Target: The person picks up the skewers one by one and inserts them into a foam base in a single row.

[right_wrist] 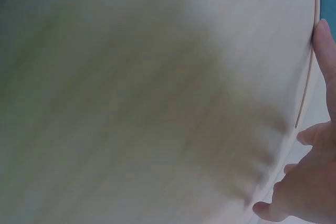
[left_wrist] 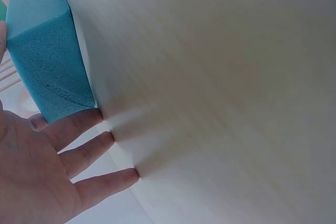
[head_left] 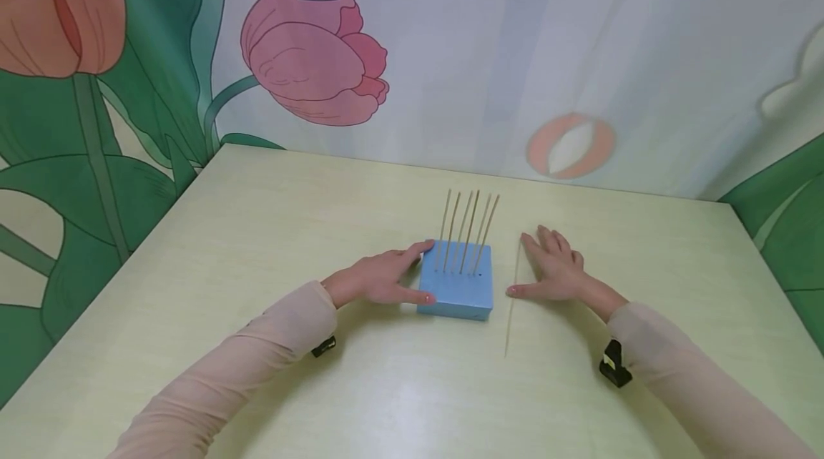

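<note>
A light blue foam block [head_left: 458, 294] sits on the table, with several thin wooden sticks [head_left: 478, 223] standing in it, leaning slightly right. A small dark hole shows in its top, right of the sticks. My left hand [head_left: 386, 277] holds the block's left end between thumb and index finger; in the left wrist view, the other fingers [left_wrist: 86, 153] reach down to the tabletop. Right of the block, a loose stick [head_left: 508, 334] lies flat. My right hand [head_left: 556, 273] is spread at it, thumb tip on the stick, index fingertip at its far end.
The pale wooden table [head_left: 309, 201] runs back to a curtain [head_left: 463, 73] printed with tulips and leaves. Dark wrist devices are strapped at both sleeves, the right one [head_left: 614, 364] the more visible.
</note>
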Available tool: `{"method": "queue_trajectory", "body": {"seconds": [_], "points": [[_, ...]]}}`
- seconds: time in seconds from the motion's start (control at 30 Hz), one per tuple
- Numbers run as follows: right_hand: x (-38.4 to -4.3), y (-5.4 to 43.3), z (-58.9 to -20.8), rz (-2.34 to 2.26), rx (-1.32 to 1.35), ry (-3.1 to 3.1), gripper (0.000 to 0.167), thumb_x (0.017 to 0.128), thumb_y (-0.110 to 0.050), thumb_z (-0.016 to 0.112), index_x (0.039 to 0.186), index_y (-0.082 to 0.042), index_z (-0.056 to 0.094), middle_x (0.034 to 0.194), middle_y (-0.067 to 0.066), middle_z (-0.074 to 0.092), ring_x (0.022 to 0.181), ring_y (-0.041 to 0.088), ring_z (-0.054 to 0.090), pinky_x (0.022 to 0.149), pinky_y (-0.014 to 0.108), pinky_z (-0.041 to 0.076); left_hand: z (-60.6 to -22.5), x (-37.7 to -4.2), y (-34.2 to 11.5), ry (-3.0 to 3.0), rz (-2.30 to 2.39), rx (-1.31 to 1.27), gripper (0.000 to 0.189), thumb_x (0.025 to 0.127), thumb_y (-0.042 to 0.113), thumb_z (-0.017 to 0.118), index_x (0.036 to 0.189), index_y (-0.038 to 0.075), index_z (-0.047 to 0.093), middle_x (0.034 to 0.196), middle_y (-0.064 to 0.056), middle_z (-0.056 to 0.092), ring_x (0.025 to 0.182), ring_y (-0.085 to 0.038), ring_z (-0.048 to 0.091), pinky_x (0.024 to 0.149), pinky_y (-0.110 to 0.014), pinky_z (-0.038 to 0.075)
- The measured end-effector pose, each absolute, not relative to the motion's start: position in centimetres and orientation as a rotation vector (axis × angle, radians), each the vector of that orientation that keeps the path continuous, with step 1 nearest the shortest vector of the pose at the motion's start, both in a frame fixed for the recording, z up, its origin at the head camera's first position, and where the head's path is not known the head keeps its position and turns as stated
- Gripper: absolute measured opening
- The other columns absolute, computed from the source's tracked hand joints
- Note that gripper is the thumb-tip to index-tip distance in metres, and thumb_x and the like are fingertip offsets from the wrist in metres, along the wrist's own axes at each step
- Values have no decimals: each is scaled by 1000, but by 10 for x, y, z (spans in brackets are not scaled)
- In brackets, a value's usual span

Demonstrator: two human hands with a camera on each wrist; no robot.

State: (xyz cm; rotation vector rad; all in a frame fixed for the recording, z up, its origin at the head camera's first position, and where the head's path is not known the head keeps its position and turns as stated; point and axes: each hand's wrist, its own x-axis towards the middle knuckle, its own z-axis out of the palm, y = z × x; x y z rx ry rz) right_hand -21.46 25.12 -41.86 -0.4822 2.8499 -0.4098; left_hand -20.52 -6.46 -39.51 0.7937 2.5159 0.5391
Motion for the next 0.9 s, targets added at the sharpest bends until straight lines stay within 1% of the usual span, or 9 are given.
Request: {"method": "queue_trajectory", "body": {"seconds": [0.27, 0.47, 0.63, 0.8, 0.9], "points": [[-215, 249, -416, -405, -427, 2759, 113, 67, -65, 65, 145, -4, 12, 146, 29, -3, 129, 51, -3, 90, 70, 8, -398, -205, -65, 2520, 520, 789, 93, 79, 63, 55, 147, 22, 5, 144, -7, 33, 129, -24, 33, 94, -46, 36], [-217, 248, -414, -410, -433, 2764, 109, 67, -65, 66, 145, -7, 16, 145, 30, 0, 128, 53, -1, 89, 71, 11, -397, -205, -65, 2530, 520, 787, 92, 79, 62, 55, 147, 23, 6, 145, -7, 32, 130, -25, 33, 94, -47, 35], [-218, 247, -414, -528, -424, 2785, 107, 64, -57, 74, 140, -5, 20, 143, 30, 8, 127, 53, 3, 88, 70, 13, -399, -206, -65, 2526, 531, 798, 92, 80, 61, 55, 147, 22, 6, 144, -7, 33, 130, -24, 33, 94, -45, 35], [-218, 247, -416, -671, -389, 2808, 111, 58, -47, 82, 137, -2, 18, 141, 27, 15, 126, 51, 6, 88, 67, 16, -399, -206, -65, 2527, 528, 801, 93, 79, 61, 55, 147, 22, 5, 144, -7, 32, 129, -24, 33, 93, -46, 36], [-217, 247, -415, -741, -396, 2836, 112, 58, -41, 85, 137, -1, 16, 141, 28, 17, 126, 50, 8, 88, 67, 18, -398, -205, -65, 2531, 530, 797, 92, 79, 61, 55, 147, 22, 6, 144, -8, 33, 129, -25, 33, 93, -46, 36]]}}
